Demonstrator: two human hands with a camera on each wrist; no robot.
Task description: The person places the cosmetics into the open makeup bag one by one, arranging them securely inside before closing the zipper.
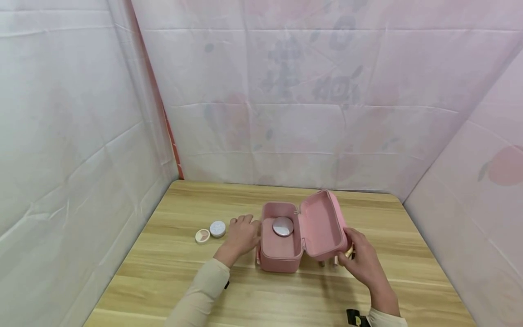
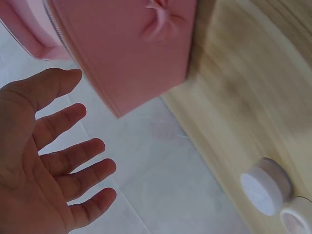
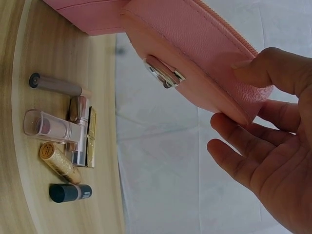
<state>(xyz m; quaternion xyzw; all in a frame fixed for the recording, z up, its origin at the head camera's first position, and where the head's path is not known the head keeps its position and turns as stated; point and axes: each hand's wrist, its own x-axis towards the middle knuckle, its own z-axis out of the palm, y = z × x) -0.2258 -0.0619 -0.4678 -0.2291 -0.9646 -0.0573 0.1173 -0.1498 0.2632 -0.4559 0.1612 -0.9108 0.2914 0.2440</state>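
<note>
A pink cosmetic case [image 1: 281,265] stands in the middle of the table with its lid [image 1: 323,222] swung over to the right. Inside the case lies a round, shiny compact [image 1: 283,226]. My right hand [image 1: 365,260] holds the outer edge of the lid, thumb on one side and fingers on the other, as the right wrist view shows. Beside the case's left wall is my left hand [image 1: 243,235]; its fingers [image 2: 73,156] are spread and hold nothing. A bow [image 2: 163,22] decorates that wall.
Left of the left hand are a white-lidded jar [image 1: 218,229] and a small three-tone palette [image 1: 202,236]. Below the lid, on the right, lie a dark-capped tube [image 3: 56,85], a clear-capped lipstick [image 3: 48,125], a gold tube [image 3: 59,162] and a black stick [image 3: 70,192]. Fabric walls surround the table.
</note>
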